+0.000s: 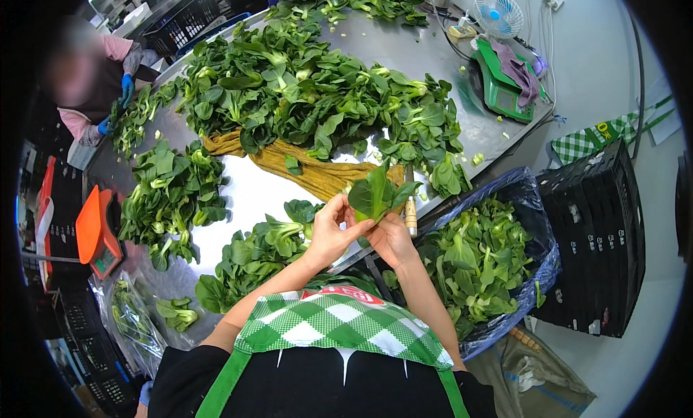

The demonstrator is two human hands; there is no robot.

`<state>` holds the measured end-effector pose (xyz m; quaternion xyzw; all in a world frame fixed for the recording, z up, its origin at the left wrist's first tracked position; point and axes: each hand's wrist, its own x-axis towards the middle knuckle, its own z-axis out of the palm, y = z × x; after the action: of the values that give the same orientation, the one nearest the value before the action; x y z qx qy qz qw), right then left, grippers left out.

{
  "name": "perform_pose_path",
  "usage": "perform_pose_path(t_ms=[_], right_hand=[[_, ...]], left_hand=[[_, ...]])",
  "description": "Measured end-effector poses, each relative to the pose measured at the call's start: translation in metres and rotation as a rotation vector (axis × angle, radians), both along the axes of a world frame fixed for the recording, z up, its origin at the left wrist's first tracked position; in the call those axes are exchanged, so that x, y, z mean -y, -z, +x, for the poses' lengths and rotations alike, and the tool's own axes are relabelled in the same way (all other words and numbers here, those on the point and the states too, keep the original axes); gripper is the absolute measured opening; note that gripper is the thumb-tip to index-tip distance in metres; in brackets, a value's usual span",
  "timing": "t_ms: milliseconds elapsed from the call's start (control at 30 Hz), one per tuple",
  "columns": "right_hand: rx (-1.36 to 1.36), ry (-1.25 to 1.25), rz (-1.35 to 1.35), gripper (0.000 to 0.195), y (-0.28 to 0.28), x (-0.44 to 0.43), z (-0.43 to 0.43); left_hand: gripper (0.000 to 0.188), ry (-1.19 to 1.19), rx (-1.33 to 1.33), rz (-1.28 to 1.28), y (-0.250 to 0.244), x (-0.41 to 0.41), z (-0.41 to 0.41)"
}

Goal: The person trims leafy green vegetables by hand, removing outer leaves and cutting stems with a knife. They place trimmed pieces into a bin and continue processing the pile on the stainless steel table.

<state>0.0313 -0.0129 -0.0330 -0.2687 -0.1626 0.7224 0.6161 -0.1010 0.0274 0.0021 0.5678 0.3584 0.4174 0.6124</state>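
Both hands hold one small head of leafy greens [373, 193], like bok choy, above the table's near edge. My left hand [333, 231] grips its base with thumb and fingers; my right hand [392, 236] holds it from the other side. Just beyond my right hand, a knife [411, 215] with a pale handle lies by an ochre cloth [303, 169]. A large heap of greens [303, 87] covers the table beyond the cloth. Smaller piles lie at the left [168, 196] and beside my left forearm [260, 250].
A blue-lined bin of leaves [476, 261] stands at the right, beside stacked black crates [590, 239]. A green scale [503, 87] and a fan [498, 14] are at the back right; an orange scale [97, 231] is at left. A co-worker with blue gloves [127, 90] handles greens opposite.
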Motion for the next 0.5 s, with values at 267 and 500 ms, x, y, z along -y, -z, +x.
perform_pose_path(t_ms=[267,500], right_hand=[[0.424,0.269,0.097,0.023,0.000,0.005,0.002],[0.685,0.491,0.107,0.021,-0.047,0.009,-0.029]], left_hand=[[0.025,0.070,0.117,0.116,-0.006,-0.007,-0.014],[0.024,0.040,0.260,-0.287,0.023,-0.013,-0.025]])
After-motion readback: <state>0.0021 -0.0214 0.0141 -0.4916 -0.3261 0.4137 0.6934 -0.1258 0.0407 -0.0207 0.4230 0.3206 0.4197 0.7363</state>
